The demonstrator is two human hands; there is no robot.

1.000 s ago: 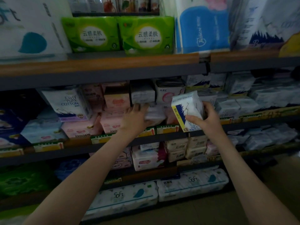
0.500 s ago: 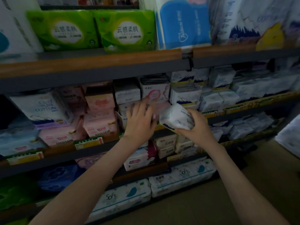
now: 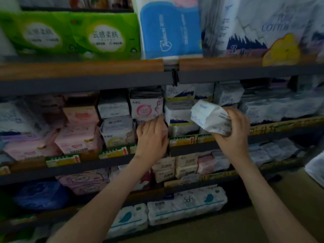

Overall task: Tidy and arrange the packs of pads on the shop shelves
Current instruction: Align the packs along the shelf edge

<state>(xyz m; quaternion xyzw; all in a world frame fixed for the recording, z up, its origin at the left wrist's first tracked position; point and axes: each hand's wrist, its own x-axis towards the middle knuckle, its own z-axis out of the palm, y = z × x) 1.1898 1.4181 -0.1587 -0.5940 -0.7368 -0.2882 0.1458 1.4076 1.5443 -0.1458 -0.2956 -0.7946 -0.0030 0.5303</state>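
Fingers (image 3: 234, 114) of the right hand (image 3: 235, 135) were curled round one end of a soft white pack of pads with pale blue print (image 3: 208, 116), which it held tilted in the air in front of the shelving. That pack was to the right of a white ABC pack with a pink round mark (image 3: 146, 106) and apart from it. The left hand (image 3: 151, 137) reached in just below the ABC pack, palm down. Its fingers lay forward against a pinkish pack (image 3: 164, 131), with their tips hidden among the stock, so it could not be told whether they gripped anything. Just right of the ABC pack sat a white pack with a dark blue mountain print (image 3: 178, 115), partly behind the held pack. Below and left of the ABC pack stood a white pack with a yellow mark (image 3: 117, 132), and further left were pale pink packs (image 3: 78, 137). Green and yellow price labels (image 3: 112, 152) ran along the shelf edge below the ABC pack. Above it lay a wood-edged shelf board (image 3: 82, 69) carrying green tissue packs (image 3: 103, 34) and a blue and white bundle (image 3: 170, 28). Well below, near the floor, lay a long white Soft pack of rolls (image 3: 185, 206).
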